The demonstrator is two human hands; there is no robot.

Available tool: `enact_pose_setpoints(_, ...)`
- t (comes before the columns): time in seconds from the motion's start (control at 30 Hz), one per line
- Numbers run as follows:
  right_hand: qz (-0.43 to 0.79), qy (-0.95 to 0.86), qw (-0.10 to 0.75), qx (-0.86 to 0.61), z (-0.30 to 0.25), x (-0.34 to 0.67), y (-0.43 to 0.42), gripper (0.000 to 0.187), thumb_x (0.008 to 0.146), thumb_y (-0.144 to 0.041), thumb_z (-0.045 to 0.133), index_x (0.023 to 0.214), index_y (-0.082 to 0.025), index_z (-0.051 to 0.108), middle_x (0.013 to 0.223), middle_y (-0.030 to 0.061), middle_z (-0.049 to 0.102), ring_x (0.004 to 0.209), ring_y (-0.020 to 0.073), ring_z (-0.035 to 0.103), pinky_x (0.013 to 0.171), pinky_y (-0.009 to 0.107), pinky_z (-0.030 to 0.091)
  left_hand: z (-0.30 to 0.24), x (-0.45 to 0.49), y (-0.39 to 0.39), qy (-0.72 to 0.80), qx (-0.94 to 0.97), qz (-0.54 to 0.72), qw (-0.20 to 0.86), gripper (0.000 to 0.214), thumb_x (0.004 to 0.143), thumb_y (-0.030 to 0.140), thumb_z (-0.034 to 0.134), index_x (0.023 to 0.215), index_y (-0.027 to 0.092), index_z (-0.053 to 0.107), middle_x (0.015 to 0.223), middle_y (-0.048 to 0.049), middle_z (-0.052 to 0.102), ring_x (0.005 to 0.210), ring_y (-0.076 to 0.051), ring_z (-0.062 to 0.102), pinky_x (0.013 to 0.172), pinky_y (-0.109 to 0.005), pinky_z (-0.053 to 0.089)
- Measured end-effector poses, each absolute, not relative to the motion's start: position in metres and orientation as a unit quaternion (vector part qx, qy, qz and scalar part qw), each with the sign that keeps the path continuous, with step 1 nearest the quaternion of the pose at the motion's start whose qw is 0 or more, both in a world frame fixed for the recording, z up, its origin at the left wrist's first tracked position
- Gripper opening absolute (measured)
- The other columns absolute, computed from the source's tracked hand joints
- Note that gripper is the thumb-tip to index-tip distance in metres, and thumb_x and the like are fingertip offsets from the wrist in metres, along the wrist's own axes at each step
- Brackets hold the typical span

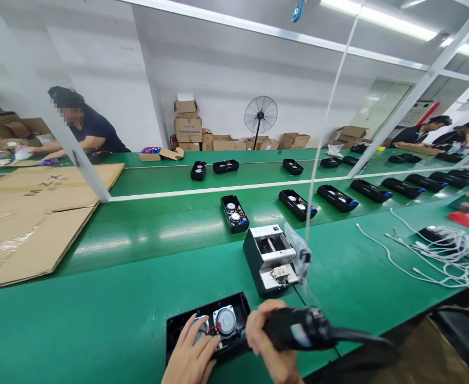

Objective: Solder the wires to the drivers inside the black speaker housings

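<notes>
A black speaker housing (241, 306) lies at the front of the green bench, with a round grey speaker (225, 321) and red wires inside. My left hand (194, 349) rests over its left part with the fingers stretched out, covering a second speaker there. In my right hand (272, 341) is a black electric screwdriver (294, 328), held sideways at the housing's right end, its cable running right. The fingers are wrapped round it, and its tip is hidden. Just behind the housing stands a black and white screw feeder (272, 256).
Several open speaker housings (234, 214) stand in rows on the green conveyor (170, 221). White cables (450, 256) lie tangled at right. Flattened cardboard (38, 213) covers the left side. A clear plastic bag (298, 250) hangs beside the feeder. Co-workers (94, 125) are across the line.
</notes>
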State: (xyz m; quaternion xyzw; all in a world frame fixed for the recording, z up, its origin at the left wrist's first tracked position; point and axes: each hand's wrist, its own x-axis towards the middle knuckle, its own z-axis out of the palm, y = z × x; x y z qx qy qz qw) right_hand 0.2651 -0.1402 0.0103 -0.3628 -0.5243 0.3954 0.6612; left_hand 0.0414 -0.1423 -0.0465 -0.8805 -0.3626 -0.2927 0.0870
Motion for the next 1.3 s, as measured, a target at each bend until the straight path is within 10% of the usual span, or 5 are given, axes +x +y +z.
enact_pose_setpoints(0.3, 0.203, -0.368, 0.619, -0.664, -0.006, 0.358, -0.096, 0.049, 0.081, -0.058, 0.084, 0.104, -0.018, 0.066, 0.068, -0.0003, 0.065, 0.059, 0.022, 0.061, 0.06, 0.036, 0.053, -0.074, -0.006, -0.151, -0.436, -0.832, -0.328, 0.098, 0.01, 0.101, 0.033, 0.063, 0.103, 0.03, 0.073, 0.116, -0.0047, 0.078, 0.126, -0.033, 0.071, 0.103, -0.055, 0.065)
enact_pose_setpoints(0.6, -0.081, -0.506, 0.552, -0.658, -0.029, 0.346, -0.114, 0.075, 0.099, -0.043, 0.07, 0.162, -0.014, 0.042, 0.162, 0.0256, 0.044, 0.147, 0.0478, 0.047, 0.118, 0.073, 0.041, -0.028, 0.012, -0.118, -0.552, -0.748, -0.368, -0.031, 0.027, 0.105, 0.046, 0.054, 0.107, 0.029, 0.076, 0.124, -0.007, 0.077, 0.116, -0.029, 0.077, 0.092, -0.049, 0.07)
enact_pose_setpoints(0.87, -0.081, -0.727, 0.448, -0.513, -0.038, 0.284, -0.141, 0.041, 0.103, -0.025, 0.065, 0.144, -0.023, 0.062, 0.149, 0.0162, 0.062, 0.149, 0.041, 0.049, 0.11, 0.061, 0.056, -0.033, 0.011, -0.134, -0.537, -0.764, -0.358, 0.004, 0.018, 0.1, 0.041, 0.064, 0.101, 0.027, 0.075, 0.121, -0.0086, 0.077, 0.112, -0.028, 0.077, 0.087, -0.04, 0.07)
enact_pose_setpoints(1.03, 0.043, -0.81, 0.424, -0.403, -0.044, 0.264, -0.137, 0.017, 0.099, -0.017, 0.07, 0.114, -0.023, 0.069, 0.098, 0.0024, 0.078, 0.102, 0.0271, 0.073, 0.117, 0.056, 0.048, -0.05, 0.017, -0.156, -0.481, -0.804, -0.336, 0.094, 0.006, 0.093, 0.029, 0.069, 0.099, 0.028, 0.07, 0.113, -0.0053, 0.078, 0.11, -0.026, 0.076, 0.111, -0.047, 0.058)
enact_pose_setpoints(1.3, 0.041, -0.8, 0.457, -0.386, -0.061, 0.258, -0.145, 0.028, 0.082, -0.005, 0.061, 0.1, -0.024, 0.068, 0.082, -0.0027, 0.073, 0.081, 0.0184, 0.07, 0.122, 0.049, 0.039, -0.077, 0.013, -0.161, -0.419, -0.827, -0.318, 0.199, 0.008, 0.082, 0.023, 0.07, 0.088, 0.029, 0.068, 0.09, 0.0015, 0.08, 0.095, -0.025, 0.078, 0.112, -0.045, 0.053)
